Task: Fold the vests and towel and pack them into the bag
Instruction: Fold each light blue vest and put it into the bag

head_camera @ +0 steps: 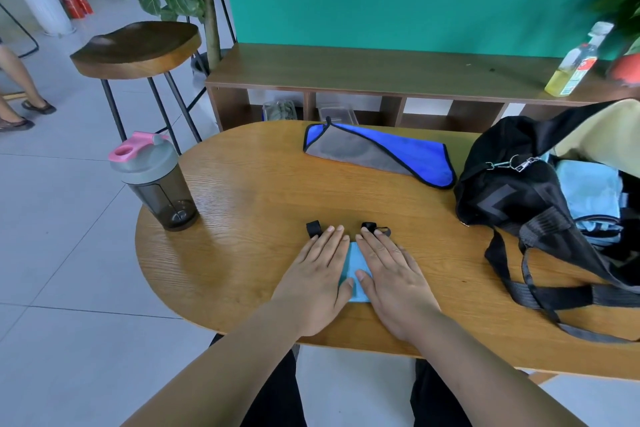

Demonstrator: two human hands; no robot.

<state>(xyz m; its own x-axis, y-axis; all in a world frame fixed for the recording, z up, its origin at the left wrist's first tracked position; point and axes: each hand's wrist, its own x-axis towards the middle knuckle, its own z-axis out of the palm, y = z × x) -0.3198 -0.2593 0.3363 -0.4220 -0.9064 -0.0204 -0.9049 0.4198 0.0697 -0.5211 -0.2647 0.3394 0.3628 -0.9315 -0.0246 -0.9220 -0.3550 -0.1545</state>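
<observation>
A small folded light-blue vest [355, 265] lies on the wooden table [249, 204] near its front edge, its black straps poking out past my fingertips. My left hand [317, 279] and my right hand [393, 276] press flat on it side by side, fingers straight, hiding most of it. A blue and grey towel [377, 152] lies loosely folded at the back of the table. At the right stands the open black bag [512, 191], with light-blue cloth [588, 189] visible inside.
A grey shaker bottle with a pink lid [152, 180] stands at the table's left edge. The bag's black straps [554, 295] trail over the front right of the table. Behind are a low wooden shelf [381, 76] with an oil bottle [575, 61], and a stool [138, 48].
</observation>
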